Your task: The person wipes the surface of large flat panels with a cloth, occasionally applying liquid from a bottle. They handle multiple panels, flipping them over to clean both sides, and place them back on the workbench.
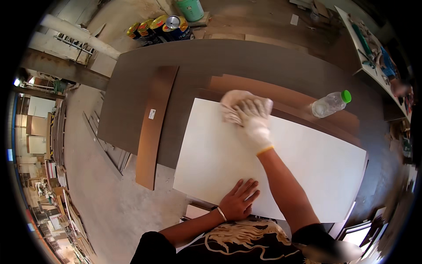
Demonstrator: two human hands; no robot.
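A large white rectangular panel lies on the dark table in front of me. My right hand, in a white knit glove with a yellow cuff, presses a pinkish-white cloth onto the panel near its far left corner. The hand is closed over the cloth, and both are slightly blurred. On the panel's near edge rests my bare left hand, fingers spread and flat. Past the panel's far edge, a clear plastic bottle with a green cap appears tilted to the right.
On the dark table, a long brown board with a small white label overhangs the near edge. Brown boards lie beyond the panel. Several cans and a green bucket stand past the table. A side bench holds tools.
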